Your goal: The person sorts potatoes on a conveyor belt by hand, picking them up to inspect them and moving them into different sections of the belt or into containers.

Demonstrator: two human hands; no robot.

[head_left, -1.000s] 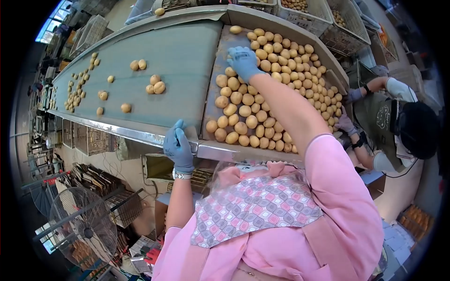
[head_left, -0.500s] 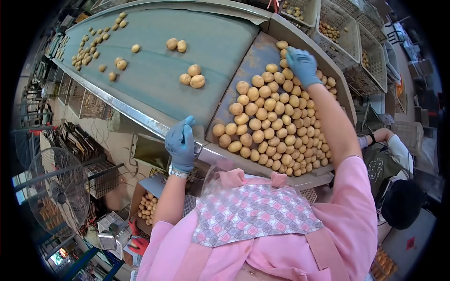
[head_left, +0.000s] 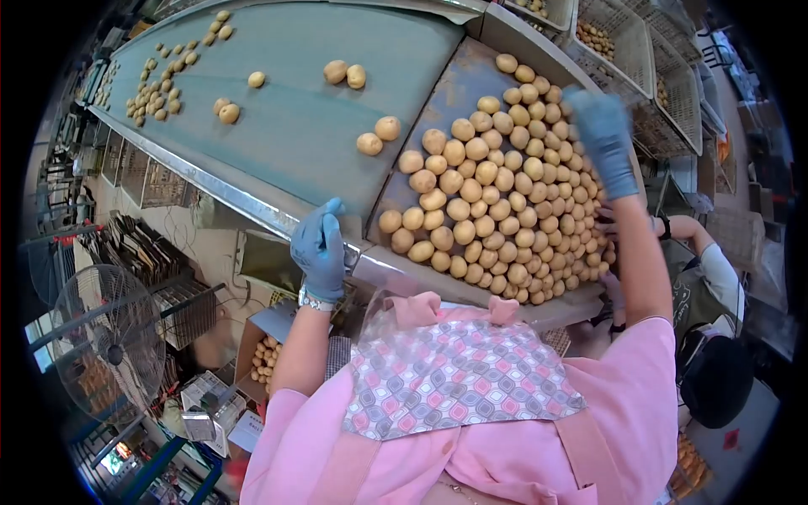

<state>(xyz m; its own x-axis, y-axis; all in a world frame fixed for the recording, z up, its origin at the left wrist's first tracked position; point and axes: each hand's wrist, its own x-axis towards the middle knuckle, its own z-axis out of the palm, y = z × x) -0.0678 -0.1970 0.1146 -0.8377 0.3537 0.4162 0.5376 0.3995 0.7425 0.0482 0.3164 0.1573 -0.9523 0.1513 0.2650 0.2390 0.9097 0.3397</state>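
Many round yellow potatoes lie packed on the metal sorting tray at the end of the green conveyor belt. My left hand, in a blue glove, is at the metal side rail, its index finger and thumb stretched out and no item visible in it. Also gloved in blue, my right hand is over the tray's far right edge, beside the outer potatoes. Motion smears its fingers, so whether it holds anything is hidden.
Plastic crates, some with potatoes, stand beyond the tray's raised right wall. A co-worker's arm reaches to the tray from the right. On the left are a cardboard box of potatoes and a large fan.
My right hand has moved right and slightly down, away from the tray's top potatoes. Belt potatoes have shifted toward the tray. A co-worker's hand now shows at its right edge.
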